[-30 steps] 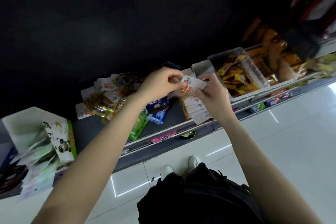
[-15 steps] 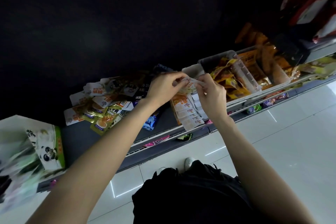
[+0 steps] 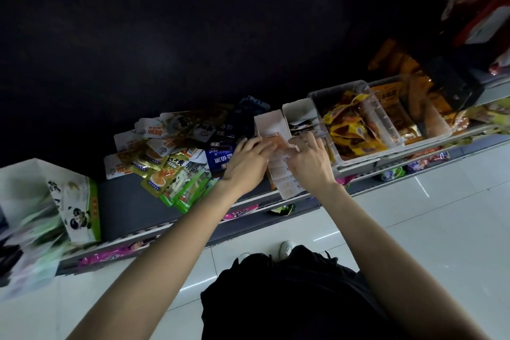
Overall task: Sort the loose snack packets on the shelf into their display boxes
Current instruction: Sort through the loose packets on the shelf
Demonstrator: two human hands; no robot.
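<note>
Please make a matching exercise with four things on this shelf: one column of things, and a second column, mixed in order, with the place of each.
Things:
1. panda box
2. clear bin of yellow packets
3. row of white and orange packets
4. blue packet

Places:
A. between the two hands
B. far left end of the shelf
C. just left of the left hand
D. right of the right hand

Pairs: 1-B, 2-D, 3-A, 4-C
</note>
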